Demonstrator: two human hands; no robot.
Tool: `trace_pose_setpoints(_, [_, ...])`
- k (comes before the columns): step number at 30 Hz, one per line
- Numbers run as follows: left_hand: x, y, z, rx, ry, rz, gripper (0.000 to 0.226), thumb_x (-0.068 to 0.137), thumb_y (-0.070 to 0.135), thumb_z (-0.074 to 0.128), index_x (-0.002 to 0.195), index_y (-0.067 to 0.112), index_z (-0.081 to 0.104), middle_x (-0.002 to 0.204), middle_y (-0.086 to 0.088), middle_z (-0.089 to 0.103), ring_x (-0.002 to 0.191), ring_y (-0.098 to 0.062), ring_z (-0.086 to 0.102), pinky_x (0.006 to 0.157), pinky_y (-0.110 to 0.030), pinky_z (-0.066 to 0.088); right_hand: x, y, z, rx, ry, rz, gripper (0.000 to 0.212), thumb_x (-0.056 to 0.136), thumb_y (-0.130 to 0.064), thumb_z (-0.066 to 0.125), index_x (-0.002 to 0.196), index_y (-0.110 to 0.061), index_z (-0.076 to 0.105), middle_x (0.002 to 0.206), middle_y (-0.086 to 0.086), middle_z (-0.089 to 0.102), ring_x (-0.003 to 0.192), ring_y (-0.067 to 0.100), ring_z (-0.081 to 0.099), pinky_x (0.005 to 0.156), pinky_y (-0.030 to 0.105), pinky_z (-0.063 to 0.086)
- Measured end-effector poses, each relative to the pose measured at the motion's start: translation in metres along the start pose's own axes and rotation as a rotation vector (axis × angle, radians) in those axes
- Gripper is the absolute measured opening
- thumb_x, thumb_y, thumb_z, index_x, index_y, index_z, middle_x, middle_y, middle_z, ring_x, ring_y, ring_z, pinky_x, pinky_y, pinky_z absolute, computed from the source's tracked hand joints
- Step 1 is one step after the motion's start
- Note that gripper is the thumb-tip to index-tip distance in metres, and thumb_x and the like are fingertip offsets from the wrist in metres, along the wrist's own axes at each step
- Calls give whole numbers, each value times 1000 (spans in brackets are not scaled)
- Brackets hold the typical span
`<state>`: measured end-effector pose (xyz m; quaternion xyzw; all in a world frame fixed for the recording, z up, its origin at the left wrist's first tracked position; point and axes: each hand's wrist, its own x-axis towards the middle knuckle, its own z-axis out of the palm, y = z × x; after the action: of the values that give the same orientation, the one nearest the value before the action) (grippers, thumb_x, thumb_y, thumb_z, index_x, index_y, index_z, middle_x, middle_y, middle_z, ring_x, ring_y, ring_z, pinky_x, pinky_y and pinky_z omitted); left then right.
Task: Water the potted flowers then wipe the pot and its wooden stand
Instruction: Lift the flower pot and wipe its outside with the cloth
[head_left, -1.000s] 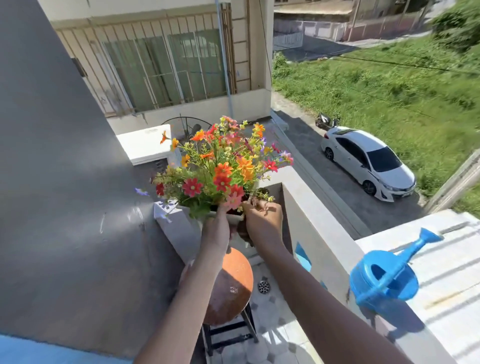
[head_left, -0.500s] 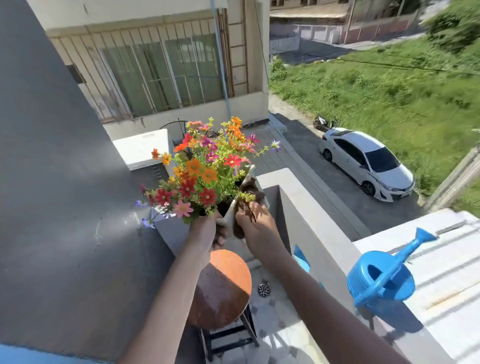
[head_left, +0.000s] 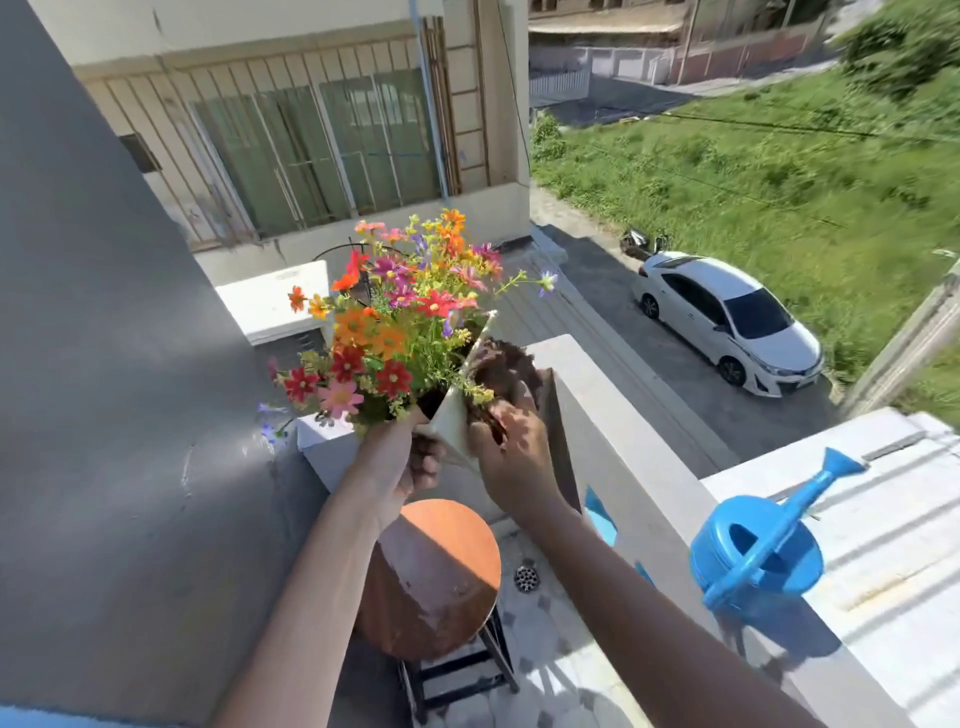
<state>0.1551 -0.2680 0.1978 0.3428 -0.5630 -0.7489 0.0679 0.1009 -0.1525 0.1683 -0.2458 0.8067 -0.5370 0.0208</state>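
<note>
A cream pot (head_left: 457, 421) full of orange, red and pink flowers (head_left: 395, 322) is lifted in the air and tilted to the left, above the round wooden stand (head_left: 441, 566). My left hand (head_left: 400, 457) grips the pot from below on its left side. My right hand (head_left: 511, 452) presses a dark brown cloth (head_left: 506, 369) against the pot's right side. The stand's top is bare, half in sun and half in shade. A blue watering can (head_left: 758, 556) rests on the balcony ledge to the right.
A grey wall (head_left: 114, 415) closes the left side. The white balcony parapet (head_left: 613, 426) runs along the right. A floor drain (head_left: 525, 578) sits on the tiled floor beside the stand. Far below are a white car (head_left: 727, 317) and grass.
The pot has tipped further to the left in my hands. My right hand with the cloth has slid up along the pot's right side.
</note>
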Motion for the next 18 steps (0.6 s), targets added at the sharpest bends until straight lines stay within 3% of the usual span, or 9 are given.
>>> trace_pose_setpoints(1, [0,2,-1,-14,18,2,34,98,21,45,65,13,44,52,-8,50,30,-8,38,34,-15,27,-7,10,5,-16,21,-17,30,89,-14,51,99,12,62,105,28,60,102,37,52,96,33,39])
trace_pose_setpoints(3, [0,5,-1,0,52,15,35,102,23,40,68,13,45,51,-9,52,27,-8,37,34,-13,28,-25,15,17,-4,-5,2,19,83,-16,46,78,1,55,84,20,54,81,30,45,71,30,34])
trace_pose_setpoints(6, [-2,5,-1,47,68,24,39,104,25,38,69,11,48,42,-6,55,27,-9,38,35,-15,28,-30,12,23,-38,-1,-104,6,81,-15,48,77,-11,50,89,17,54,83,27,42,70,21,25])
trace_pose_setpoints(9, [-4,3,-5,42,1,24,36,102,23,40,69,9,49,62,-15,55,31,-8,39,35,-16,29,-5,9,11,-16,98,-187,8,81,-5,52,76,-1,57,85,20,55,79,23,43,73,24,31])
trace_pose_setpoints(11, [-7,1,-7,34,-62,34,32,100,20,42,71,10,50,68,-17,49,33,-7,38,35,-17,28,25,8,1,24,144,-96,14,82,-8,51,86,-2,63,112,25,54,97,25,47,89,23,34])
trace_pose_setpoints(13, [-11,1,-5,11,-98,45,32,101,19,40,72,9,51,64,-13,48,34,-6,39,35,-17,28,48,16,-8,-43,186,28,36,84,-21,46,109,-3,65,131,22,49,116,31,47,108,35,34])
trace_pose_setpoints(15, [-13,2,-3,-18,-85,45,35,103,18,36,71,10,49,55,-8,49,33,-6,41,33,-15,30,43,29,-19,-96,189,84,50,88,-25,41,131,-4,56,126,10,53,124,37,46,112,44,33])
trace_pose_setpoints(17, [-13,5,-3,-24,-57,48,35,102,16,36,69,10,46,52,-8,49,32,-7,42,32,-15,31,8,42,-23,-171,-18,131,49,101,-21,37,147,-4,33,105,-17,45,136,31,38,113,32,28])
trace_pose_setpoints(18, [-12,6,-3,-38,-46,46,35,102,15,37,69,10,47,52,-8,48,32,-7,42,31,-14,32,-7,53,-23,-286,-101,41,47,104,-20,35,147,-1,32,101,-22,37,136,27,39,112,31,27])
